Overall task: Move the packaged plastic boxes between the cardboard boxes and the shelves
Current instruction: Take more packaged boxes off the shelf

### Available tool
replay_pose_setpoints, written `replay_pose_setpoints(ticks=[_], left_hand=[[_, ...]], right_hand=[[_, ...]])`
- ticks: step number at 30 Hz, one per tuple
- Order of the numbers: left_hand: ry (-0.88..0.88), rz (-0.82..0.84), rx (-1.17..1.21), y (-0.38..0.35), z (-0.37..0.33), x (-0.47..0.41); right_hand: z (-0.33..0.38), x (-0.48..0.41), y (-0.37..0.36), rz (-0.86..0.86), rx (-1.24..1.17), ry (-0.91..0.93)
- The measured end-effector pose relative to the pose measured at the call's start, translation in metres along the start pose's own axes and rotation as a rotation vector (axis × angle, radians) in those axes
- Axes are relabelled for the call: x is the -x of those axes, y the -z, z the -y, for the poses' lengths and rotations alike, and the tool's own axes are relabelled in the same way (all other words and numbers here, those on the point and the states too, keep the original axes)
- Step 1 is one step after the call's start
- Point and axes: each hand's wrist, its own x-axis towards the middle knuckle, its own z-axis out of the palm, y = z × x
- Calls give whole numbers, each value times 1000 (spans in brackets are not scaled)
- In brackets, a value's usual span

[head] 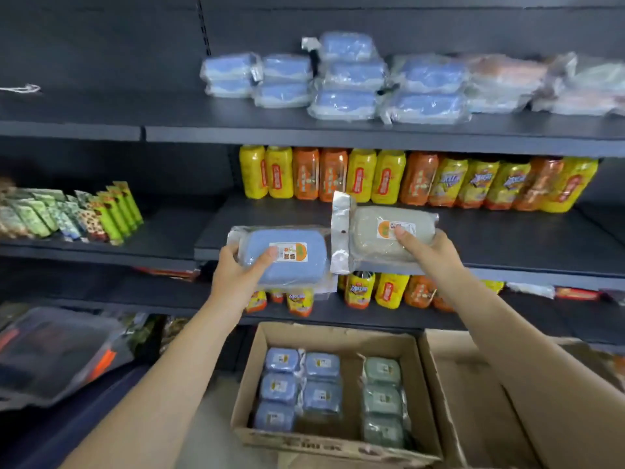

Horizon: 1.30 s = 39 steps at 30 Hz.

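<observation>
My left hand [236,275] grips a blue packaged plastic box [287,269] by its left end, held in the air in front of the middle shelf. My right hand [426,248] grips a grey-green packaged plastic box [372,238] by its right end, thumb on its label. Both wrapped boxes hang side by side, almost touching. Below them an open cardboard box [422,384] on the floor holds several blue packaged boxes [297,387] on its left and several grey-green ones [382,401] on its right. The top shelf [304,132] carries stacked blue packaged boxes [351,79].
Yellow and orange snack packs [389,177] line the back of the middle shelf, more stand on the shelf below. Green packets [111,211] sit on the left shelf. A second cardboard box [480,401] stands to the right. A bagged dark item [57,353] lies lower left.
</observation>
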Motion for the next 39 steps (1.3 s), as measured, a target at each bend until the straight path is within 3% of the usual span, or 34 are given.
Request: replay_pose_setpoints(ticks=[12,18,27,35,39], left_hand=[[403,113,-203,-42,181,-20],[562,221,-319,-69,270,-35],[706,328,-520,-114,391,-30],[804,526,-644,-152,483,-6],[845,482,-627,-159,513,-3]], right_hand=[[-192,-4,-28,52,151,-454],[-263,-25,-52,24,256,-509],[-390,-25,-71,0,195,-813],[-471,-31,-80,2,152,-935],[-496,-28,-87,20,104,-966]])
